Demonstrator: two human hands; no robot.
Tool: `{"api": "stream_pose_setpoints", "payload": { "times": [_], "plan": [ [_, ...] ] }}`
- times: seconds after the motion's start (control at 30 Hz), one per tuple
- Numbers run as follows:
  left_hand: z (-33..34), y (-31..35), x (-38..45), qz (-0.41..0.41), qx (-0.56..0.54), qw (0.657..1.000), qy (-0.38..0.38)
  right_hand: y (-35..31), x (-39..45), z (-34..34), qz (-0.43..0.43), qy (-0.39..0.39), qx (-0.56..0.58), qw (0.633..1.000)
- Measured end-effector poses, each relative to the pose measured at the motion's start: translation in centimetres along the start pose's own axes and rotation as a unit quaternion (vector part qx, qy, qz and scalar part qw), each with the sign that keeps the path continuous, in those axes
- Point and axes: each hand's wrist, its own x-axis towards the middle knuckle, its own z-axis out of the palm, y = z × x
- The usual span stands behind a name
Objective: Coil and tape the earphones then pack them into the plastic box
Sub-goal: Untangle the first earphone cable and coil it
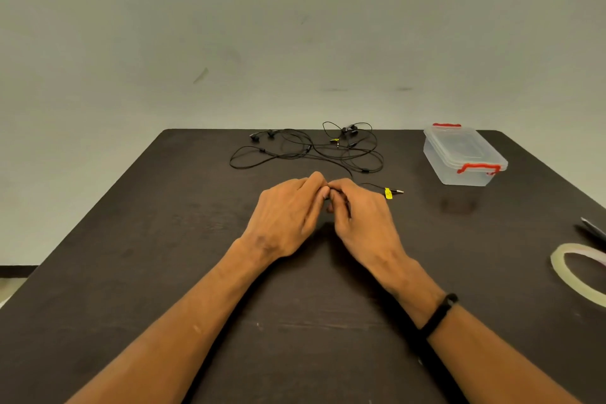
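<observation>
Black earphones [308,149] lie in a loose tangle at the far middle of the dark table [147,239]. One cable runs from the tangle down to my hands and comes out past my right hand, ending in a jack with a yellow tag [388,192]. My left hand [285,216] and my right hand [360,216] meet fingertip to fingertip at the table's centre, fingers curled, pinching that cable between them. The pinched stretch is hidden by the fingers. A clear plastic box [465,154] with red latches stands closed at the far right.
A roll of clear tape [577,272] lies flat at the right edge. Just beyond it, a grey object [593,228] is cut off by the frame. A pale wall rises behind the table's far edge.
</observation>
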Motion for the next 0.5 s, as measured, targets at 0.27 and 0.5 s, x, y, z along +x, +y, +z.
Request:
{"api": "stream_pose_setpoints", "payload": {
  "times": [0.27, 0.5],
  "plan": [
    [0.3, 0.8, 0.3, -0.063, 0.015, 0.997, 0.037, 0.7, 0.7, 0.1, 0.075, 0.072, 0.106, 0.989],
    [0.7, 2.2, 0.6, -0.129, 0.054, 0.988, 0.059, 2.6, 2.7, -0.6, 0.266, 0.202, 0.264, 0.905]
  ]
}}
